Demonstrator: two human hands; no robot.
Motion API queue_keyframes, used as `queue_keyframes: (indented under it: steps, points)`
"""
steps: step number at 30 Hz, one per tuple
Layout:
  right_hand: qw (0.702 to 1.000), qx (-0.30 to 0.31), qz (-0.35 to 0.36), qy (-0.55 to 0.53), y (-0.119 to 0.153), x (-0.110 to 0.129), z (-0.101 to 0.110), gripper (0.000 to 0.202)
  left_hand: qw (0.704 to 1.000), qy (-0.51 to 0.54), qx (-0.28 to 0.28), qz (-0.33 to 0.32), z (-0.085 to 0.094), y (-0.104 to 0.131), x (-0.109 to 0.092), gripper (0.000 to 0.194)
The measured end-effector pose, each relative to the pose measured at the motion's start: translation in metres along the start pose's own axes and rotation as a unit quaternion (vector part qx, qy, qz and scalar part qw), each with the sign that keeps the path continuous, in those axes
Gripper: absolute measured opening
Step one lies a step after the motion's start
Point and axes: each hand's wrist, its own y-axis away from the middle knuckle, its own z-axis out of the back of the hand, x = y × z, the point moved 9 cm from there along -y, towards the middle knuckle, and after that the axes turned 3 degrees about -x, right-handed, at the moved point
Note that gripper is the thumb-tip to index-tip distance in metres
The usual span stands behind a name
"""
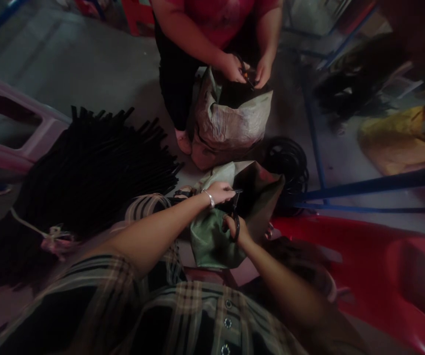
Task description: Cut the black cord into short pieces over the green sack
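Note:
Over the mouth of an open green sack (pixel 215 241), my left hand (pixel 222 193) pinches a thin black strip (pixel 238 191). Just below it, my right hand (pixel 236 229) has its fingers through the handles of dark scissors (pixel 236 217). The scissor blades point up and meet or nearly meet the strip. The sack's inside is dark, so its contents cannot be made out.
Across from me a person's hands (pixel 247 71) hold scissors over a pale sack (pixel 230 123). A large bundle of black strips (pixel 97 158) lies left. Right are a black coil (pixel 286 160), blue bars (pixel 375 182), a red plastic chair (pixel 367 261) and a yellow sack (pixel 397 140).

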Motion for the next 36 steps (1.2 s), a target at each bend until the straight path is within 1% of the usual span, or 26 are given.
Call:
queue_keyframes:
  steps: [3,8,13,18,24,28,36]
  points:
    - [1.0,0.006,0.007,-0.002,0.001,0.003,-0.001,0.023,1.0,-0.015,0.017,-0.001,-0.006,0.001,0.003,0.012]
    - [1.0,-0.005,-0.006,0.005,0.004,0.006,0.003,0.023,1.0,-0.021,0.018,-0.006,-0.009,0.0,0.006,0.011]
    - [0.999,-0.015,-0.03,0.027,0.007,0.007,0.006,0.021,1.0,-0.027,0.015,-0.002,-0.009,0.0,0.007,0.013]
    - [0.999,-0.018,-0.038,-0.002,0.012,0.009,0.005,0.021,0.999,-0.037,0.014,-0.006,-0.009,-0.003,0.012,0.012]
    - [0.999,-0.028,-0.036,-0.006,0.011,0.007,0.006,0.022,0.999,-0.039,0.017,0.008,-0.009,-0.004,0.015,0.012]
    - [0.998,-0.025,-0.051,-0.009,0.011,0.003,0.004,0.023,0.999,-0.036,0.017,0.014,-0.009,-0.004,0.015,0.014]
    - [0.999,-0.027,-0.033,0.001,0.007,-0.001,0.004,0.025,0.999,-0.047,0.01,0.01,-0.007,-0.004,0.015,0.014]
